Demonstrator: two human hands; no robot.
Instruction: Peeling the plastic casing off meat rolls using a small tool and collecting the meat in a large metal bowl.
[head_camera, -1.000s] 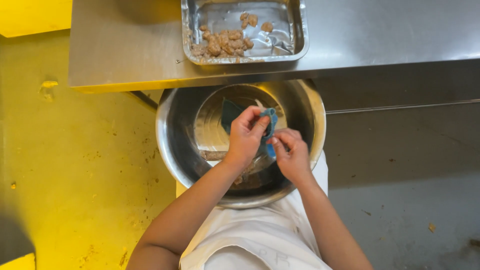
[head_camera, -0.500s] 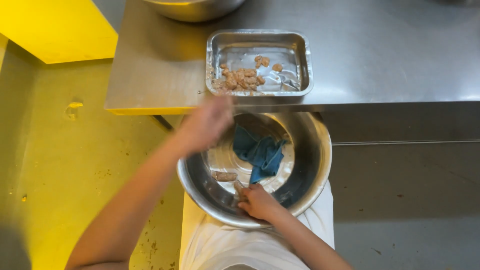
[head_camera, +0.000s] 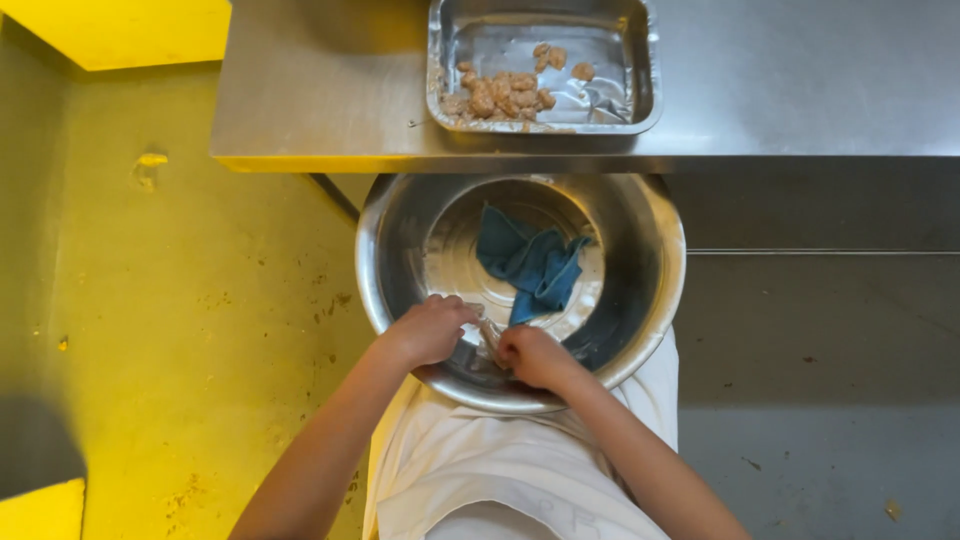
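Bare forearms and hands, white apron (head_camera: 500, 470) below.

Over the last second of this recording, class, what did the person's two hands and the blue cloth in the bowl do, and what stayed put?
The left hand reached up toward the tray, then came back down into the metal bowl. Both hands let go of the blue cloth, which now lies loose inside. The right hand moved to the near rim; the two now meet on something small there, too blurred to identify. Bowl, tray and counter stayed put.
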